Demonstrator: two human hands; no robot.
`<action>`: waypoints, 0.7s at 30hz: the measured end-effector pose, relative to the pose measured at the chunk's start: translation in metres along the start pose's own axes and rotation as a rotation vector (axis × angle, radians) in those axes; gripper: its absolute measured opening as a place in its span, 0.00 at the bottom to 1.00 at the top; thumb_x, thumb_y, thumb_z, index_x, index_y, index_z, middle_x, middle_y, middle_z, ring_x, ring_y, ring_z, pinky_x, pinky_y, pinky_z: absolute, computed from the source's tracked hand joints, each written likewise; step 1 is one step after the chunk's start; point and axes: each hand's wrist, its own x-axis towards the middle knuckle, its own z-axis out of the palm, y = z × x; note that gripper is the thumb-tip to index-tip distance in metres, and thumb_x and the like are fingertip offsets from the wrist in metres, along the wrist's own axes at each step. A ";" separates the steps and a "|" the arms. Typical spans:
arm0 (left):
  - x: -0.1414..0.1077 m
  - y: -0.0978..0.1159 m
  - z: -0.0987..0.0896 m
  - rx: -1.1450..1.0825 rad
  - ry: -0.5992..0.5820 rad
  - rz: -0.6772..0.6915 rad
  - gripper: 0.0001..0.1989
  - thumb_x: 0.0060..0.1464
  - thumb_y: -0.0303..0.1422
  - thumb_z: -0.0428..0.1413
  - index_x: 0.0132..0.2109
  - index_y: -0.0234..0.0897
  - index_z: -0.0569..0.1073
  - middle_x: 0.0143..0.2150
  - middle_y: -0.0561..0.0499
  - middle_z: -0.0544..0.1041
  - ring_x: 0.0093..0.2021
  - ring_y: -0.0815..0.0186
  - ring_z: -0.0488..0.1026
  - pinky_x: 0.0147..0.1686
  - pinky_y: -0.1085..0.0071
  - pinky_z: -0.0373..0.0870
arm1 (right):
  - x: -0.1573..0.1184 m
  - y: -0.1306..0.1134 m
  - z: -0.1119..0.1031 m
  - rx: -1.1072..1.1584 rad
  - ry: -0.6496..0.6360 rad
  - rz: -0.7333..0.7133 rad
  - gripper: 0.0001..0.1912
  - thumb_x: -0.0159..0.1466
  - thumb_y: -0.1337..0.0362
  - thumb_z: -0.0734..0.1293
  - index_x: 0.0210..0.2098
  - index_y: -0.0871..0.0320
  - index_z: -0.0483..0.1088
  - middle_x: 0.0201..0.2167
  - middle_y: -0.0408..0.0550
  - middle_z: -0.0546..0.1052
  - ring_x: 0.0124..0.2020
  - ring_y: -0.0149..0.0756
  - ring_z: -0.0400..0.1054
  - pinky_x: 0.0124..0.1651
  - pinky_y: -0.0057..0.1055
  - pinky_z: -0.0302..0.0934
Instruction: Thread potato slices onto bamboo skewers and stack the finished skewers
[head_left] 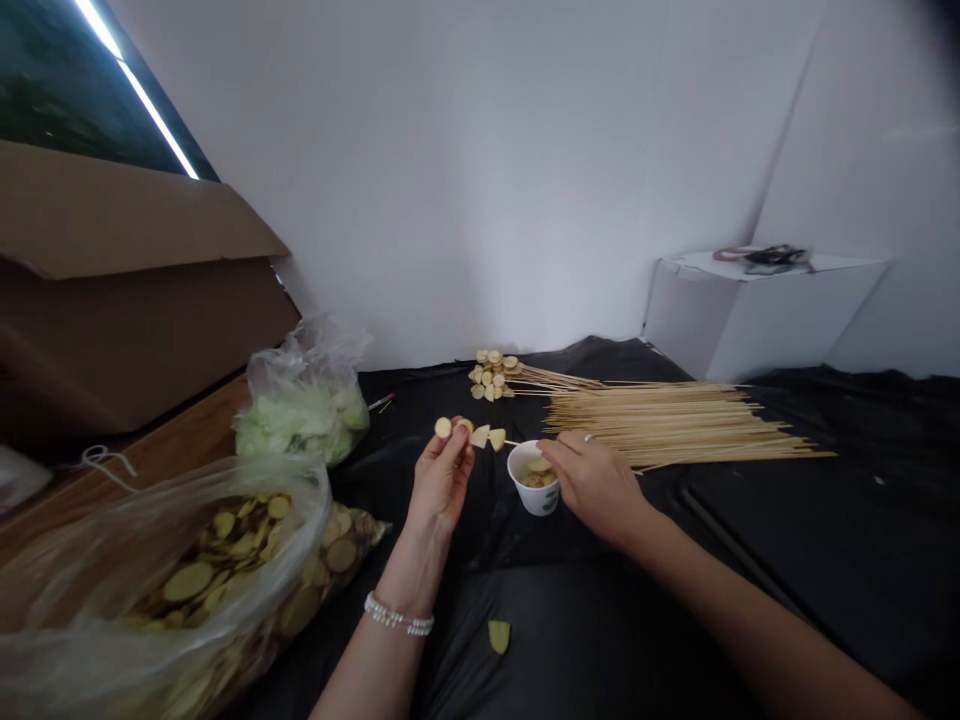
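My left hand (442, 475) is closed, pinching round pale potato slices (443, 428) between thumb and fingertips. Just right of those fingers, cut potato pieces (498, 440) are threaded on a thin wooden skewer (513, 442). The skewer runs behind the rim of a white paper cup (538, 500) towards my right hand (592, 480). That hand is closed around the skewer's other end, its fingertips partly hidden over the cup's right edge. Inside the cup lie some pale bits. A single potato piece (499, 636) rests on the black cover nearer to me.
Bare skewers (682, 425) lie spread at right, beside a pile of loaded ones (492, 375). At left stand an open plastic bag of potato slices (225, 560), a bag of pale green vegetable (300, 410) and a cardboard box (135, 310). A white box (757, 310) stands back right.
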 end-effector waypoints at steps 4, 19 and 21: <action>-0.007 -0.011 0.001 0.194 -0.102 -0.002 0.18 0.43 0.27 0.65 0.44 0.35 0.75 0.35 0.47 0.79 0.33 0.70 0.75 0.33 0.76 0.70 | 0.003 0.011 0.006 0.120 0.086 0.085 0.13 0.65 0.69 0.57 0.40 0.58 0.73 0.34 0.48 0.75 0.37 0.34 0.66 0.39 0.27 0.57; -0.008 -0.032 -0.004 0.798 -0.338 0.315 0.08 0.45 0.32 0.62 0.35 0.37 0.81 0.38 0.43 0.80 0.36 0.62 0.75 0.37 0.70 0.69 | 0.027 0.071 0.047 0.427 0.080 0.516 0.13 0.60 0.65 0.58 0.37 0.61 0.73 0.28 0.47 0.77 0.30 0.35 0.69 0.36 0.30 0.60; -0.007 -0.033 -0.006 0.800 -0.348 0.321 0.08 0.46 0.32 0.61 0.36 0.37 0.81 0.38 0.43 0.80 0.37 0.61 0.75 0.39 0.70 0.68 | 0.033 0.077 0.052 0.422 0.031 0.545 0.13 0.60 0.65 0.58 0.37 0.62 0.73 0.27 0.47 0.77 0.28 0.33 0.69 0.34 0.27 0.59</action>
